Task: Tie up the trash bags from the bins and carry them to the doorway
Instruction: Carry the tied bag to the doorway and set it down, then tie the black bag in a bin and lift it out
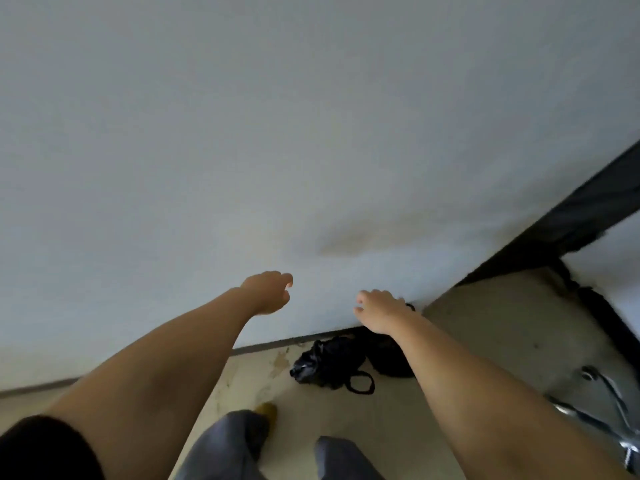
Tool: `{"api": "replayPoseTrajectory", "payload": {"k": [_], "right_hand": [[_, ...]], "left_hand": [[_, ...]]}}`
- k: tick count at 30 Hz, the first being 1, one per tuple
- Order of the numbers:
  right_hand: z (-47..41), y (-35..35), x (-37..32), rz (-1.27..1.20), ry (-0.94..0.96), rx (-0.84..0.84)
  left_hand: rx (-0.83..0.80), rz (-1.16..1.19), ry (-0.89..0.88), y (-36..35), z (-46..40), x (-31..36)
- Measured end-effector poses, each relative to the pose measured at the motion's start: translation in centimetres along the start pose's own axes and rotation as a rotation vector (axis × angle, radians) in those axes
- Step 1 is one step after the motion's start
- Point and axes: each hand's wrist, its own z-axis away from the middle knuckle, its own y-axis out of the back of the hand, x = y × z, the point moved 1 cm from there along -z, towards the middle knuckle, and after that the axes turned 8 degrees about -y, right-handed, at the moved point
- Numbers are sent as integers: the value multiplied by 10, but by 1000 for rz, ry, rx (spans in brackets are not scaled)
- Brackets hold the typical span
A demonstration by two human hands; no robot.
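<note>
Two bare arms are reaching forward toward a pale wall [242, 133]. The left hand [268, 292] is hanging in the air with fingers loosely curled and holding nothing. The right hand [379, 311] is hovering with fingers spread downward, also empty, just above the black bags [332, 363]. Those bags are lying on the floor [485, 341] against the wall's base, their tied handles sticking out. A dark doorframe [571, 216] is rising at the right, and shiny metal legs [595, 407] are showing at the lower right.
</note>
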Motion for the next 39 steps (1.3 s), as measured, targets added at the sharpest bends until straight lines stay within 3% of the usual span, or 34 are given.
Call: {"api": "replayPoseTrajectory", "payload": {"k": [10,20,31,39], "right_hand": [[33,-44,-82,391,418,-73],[161,-145,-243,761,863,-64],[370,-321,-379,971,1154,-113],[462,-383,-464,1086,1309,-83]], "left_hand": [[165,406,527,-115,161,2],[360,656,984,-227,379,-2],[410,795,1346,-359,630,5],[524,891,1479,-406,726,-20]]}}
